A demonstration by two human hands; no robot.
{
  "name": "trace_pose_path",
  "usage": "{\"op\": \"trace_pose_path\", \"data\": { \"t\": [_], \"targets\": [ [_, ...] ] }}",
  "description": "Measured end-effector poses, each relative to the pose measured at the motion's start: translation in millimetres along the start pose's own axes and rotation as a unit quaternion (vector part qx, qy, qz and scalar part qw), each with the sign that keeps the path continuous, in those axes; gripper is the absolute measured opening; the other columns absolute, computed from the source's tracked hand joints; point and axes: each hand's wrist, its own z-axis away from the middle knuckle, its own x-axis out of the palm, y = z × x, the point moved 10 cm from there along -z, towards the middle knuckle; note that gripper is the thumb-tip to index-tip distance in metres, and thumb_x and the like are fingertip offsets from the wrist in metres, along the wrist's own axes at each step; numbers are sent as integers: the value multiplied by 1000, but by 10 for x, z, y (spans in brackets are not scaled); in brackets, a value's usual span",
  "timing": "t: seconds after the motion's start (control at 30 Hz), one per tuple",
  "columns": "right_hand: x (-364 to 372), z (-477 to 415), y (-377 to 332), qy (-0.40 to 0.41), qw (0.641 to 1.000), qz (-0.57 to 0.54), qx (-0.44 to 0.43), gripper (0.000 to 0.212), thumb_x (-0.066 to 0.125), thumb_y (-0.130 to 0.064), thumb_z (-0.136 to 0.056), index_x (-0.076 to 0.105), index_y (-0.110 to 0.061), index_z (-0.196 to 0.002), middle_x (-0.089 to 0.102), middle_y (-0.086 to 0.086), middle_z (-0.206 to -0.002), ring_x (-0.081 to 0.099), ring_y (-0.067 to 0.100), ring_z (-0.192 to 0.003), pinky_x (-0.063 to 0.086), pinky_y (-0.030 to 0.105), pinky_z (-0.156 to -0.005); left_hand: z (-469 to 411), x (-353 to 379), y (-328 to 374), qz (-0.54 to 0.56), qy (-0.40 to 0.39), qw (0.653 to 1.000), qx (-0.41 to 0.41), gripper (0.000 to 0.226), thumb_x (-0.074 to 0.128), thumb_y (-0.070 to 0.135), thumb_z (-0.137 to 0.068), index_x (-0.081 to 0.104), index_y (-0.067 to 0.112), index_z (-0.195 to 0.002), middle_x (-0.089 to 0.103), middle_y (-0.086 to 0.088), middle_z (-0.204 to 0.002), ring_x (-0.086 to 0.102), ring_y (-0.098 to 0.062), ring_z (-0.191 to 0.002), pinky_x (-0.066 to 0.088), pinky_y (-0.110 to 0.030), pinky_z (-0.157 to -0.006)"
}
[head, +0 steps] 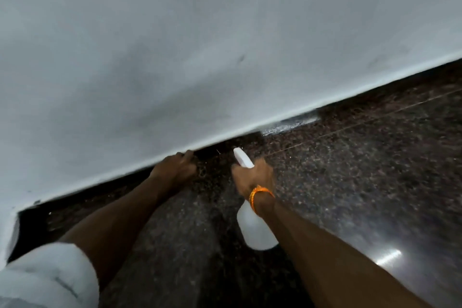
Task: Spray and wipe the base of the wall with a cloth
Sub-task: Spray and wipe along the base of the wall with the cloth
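Note:
The white wall (200, 57) ends in a dark speckled stone base (362, 107) running diagonally from lower left to upper right. My right hand (252, 177), with an orange thread around its wrist, grips a white spray bottle (255, 230) by the neck. The bottle's nozzle (242, 157) points at the base. My left hand (175, 170) rests against the base just under the white wall's edge, fingers curled. No cloth shows in or under it. A pale wet patch (290, 125) lies on the base to the right of the nozzle.
The glossy dark granite floor (350, 195) spreads right and toward me, with a light reflection at lower right. A white sleeve (50, 277) fills the bottom left corner. The wall turns a corner at the far left.

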Motion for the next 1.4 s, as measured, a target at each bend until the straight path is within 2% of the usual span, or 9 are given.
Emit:
{"op": "trace_pose_path", "data": {
  "t": [0.17,0.27,0.37,0.5,0.77,0.87,1.0,1.2,1.4],
  "targets": [
    [523,-200,-54,6,994,64,-85,39,69,-31,-85,69,0,-110,70,26,-116,64,43,-112,52,43,-89,-15,474,-64,-44,162,984,68,38,41,25,-75,73,6,-79,64,-16,-81,63,-33,-58,48,-31,-40],
    [667,-130,-148,21,984,126,-120,35,69,-31,-84,69,-2,-103,71,24,-109,67,44,-104,50,40,-77,153,365,-218,-42,204,974,86,26,55,23,-78,70,2,-79,61,-16,-81,61,-33,-56,45,-32,-37],
    [727,-23,-216,15,979,162,-126,29,69,-31,-79,70,-3,-89,73,21,-93,70,42,-88,51,38,-67,284,415,-372,-36,188,979,74,18,76,11,-69,67,0,-79,59,-17,-84,60,-34,-57,46,-34,-36],
    [846,58,-234,13,972,192,-132,23,69,-30,-80,63,-8,-83,71,15,-89,66,38,-81,51,36,-66,296,686,-454,-38,144,988,33,12,61,12,-79,66,4,-87,59,-14,-92,63,-30,-68,51,-37,-45],
    [840,110,-96,47,987,112,-104,21,67,-30,-86,55,-13,-84,61,15,-88,63,40,-88,51,38,-75,11,1082,-140,-16,59,998,2,57,55,33,-92,43,-1,-136,43,-21,-129,52,-37,-105,54,-44,-77],
    [839,134,-83,50,987,111,-106,23,67,-29,-85,51,-15,-78,64,16,-92,64,39,-88,56,43,-76,-46,960,17,-53,119,991,31,35,41,12,-92,61,3,-120,59,-16,-111,61,-32,-88,53,-37,-64],
    [721,89,6,76,989,92,-88,22,69,-27,-85,61,-7,-87,65,19,-92,65,43,-91,56,45,-79,-152,567,268,-146,215,954,147,7,65,13,-81,71,12,-78,61,-5,-78,58,-22,-66,39,-31,-47],
    [160,-25,285,154,988,0,-6,40,72,-24,-86,64,4,-114,66,21,-107,66,41,-98,55,42,-82,-145,508,202,-209,281,903,250,24,47,9,-93,70,7,-85,61,-11,-89,59,-29,-85,52,-35,-61],
    [33,-87,248,152,985,70,-39,22,70,-27,-82,58,-8,-79,67,20,-91,67,42,-82,59,46,-74,106,1064,-90,-210,222,927,219,28,44,12,-90,70,8,-80,62,-10,-89,59,-29,-81,52,-37,-59]
  ]
}}
